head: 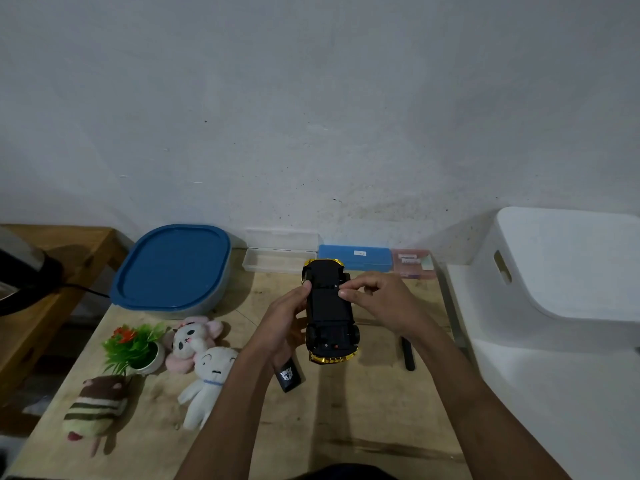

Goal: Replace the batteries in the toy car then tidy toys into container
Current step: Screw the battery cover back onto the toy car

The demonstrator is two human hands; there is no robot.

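While the left hand [282,323] curls round the upturned toy car [329,308] above the tabletop's [363,417] middle, the right hand [379,299] pinches at its underside, detail too small to make out. Bare board shows toward the front edge. Container [173,268]: back left corner. Remote [290,377]: half hidden under the left wrist.

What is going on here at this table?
A person holds the toy car upside down above the table, gripping it with the left hand. The right hand has its fingers at the black underside near the far end; whether they pinch anything is unclear. Three plush toys lie outside the lidded container.
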